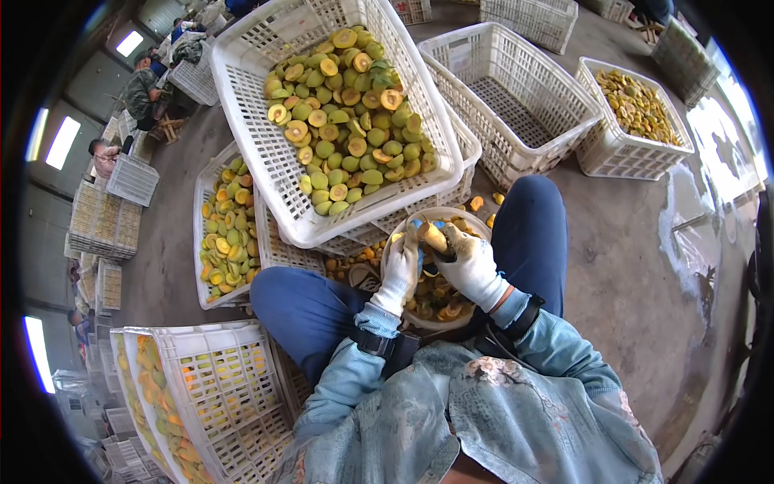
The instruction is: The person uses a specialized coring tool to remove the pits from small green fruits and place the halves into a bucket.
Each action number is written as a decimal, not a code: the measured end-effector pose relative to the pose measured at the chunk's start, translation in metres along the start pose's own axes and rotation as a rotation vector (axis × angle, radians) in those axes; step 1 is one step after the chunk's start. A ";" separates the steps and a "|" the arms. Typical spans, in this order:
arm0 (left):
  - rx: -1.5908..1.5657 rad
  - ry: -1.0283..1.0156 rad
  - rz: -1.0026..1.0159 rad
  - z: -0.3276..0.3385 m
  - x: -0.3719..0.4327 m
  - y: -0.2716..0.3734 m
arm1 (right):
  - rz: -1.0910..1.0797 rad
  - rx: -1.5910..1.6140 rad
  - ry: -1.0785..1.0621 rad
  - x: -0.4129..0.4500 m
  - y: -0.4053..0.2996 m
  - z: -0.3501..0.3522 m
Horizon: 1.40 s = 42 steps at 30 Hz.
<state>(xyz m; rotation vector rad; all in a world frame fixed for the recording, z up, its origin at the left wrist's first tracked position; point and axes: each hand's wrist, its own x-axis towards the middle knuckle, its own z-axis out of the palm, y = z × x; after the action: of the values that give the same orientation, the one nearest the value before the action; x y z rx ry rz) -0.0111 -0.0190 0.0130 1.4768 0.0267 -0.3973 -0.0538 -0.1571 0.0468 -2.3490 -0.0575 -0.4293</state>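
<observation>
My right hand [468,263], in a white knit glove, is shut on a tool's wooden handle [434,237]. The tool's working end is not plain to see. My left hand [399,272], gloved too with blue on the fingers, is close beside the handle; a yellow bit [396,237] shows at its edge, and I cannot tell what lies within the fingers. Both hands are over a round white tub [484,227] between my knees, with cut fruit pieces [444,302] in it. Beyond them, a tilted white plastic crate [248,66] holds halved green-yellow fruit [357,130], some showing their stones.
More halved fruit fills a crate [202,266] at left and stacked crates [224,387] at lower left. An empty crate [444,51] and one of cut fruit [641,154] stand at right. Fruit scraps [478,202] lie on the floor. People [142,94] sit among crates far left.
</observation>
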 end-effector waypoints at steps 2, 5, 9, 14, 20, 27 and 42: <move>-0.060 0.019 0.088 0.005 0.001 -0.010 | 0.012 0.029 -0.031 -0.001 0.002 0.001; -0.375 -0.049 0.076 0.001 0.004 -0.025 | 0.011 0.031 -0.227 -0.004 -0.009 -0.001; -0.538 -0.243 -0.145 -0.010 0.000 0.025 | -0.184 0.202 -0.409 -0.024 -0.018 -0.001; -0.871 -0.048 -0.095 -0.018 0.007 0.026 | 0.232 0.350 -0.437 -0.020 -0.011 0.001; -0.696 -0.036 0.001 -0.006 0.000 0.024 | 0.218 0.371 -0.352 -0.018 -0.010 0.015; -0.615 0.042 0.095 0.001 0.002 0.014 | 0.307 0.311 -0.460 -0.014 -0.013 0.014; -0.315 -0.160 -0.030 -0.018 0.005 0.023 | 0.414 0.639 -0.854 -0.004 -0.020 -0.018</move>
<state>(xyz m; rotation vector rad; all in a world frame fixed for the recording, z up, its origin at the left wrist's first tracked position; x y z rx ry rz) 0.0037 -0.0016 0.0321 1.1325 -0.0152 -0.5103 -0.0658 -0.1547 0.0711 -1.6849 -0.0897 0.7105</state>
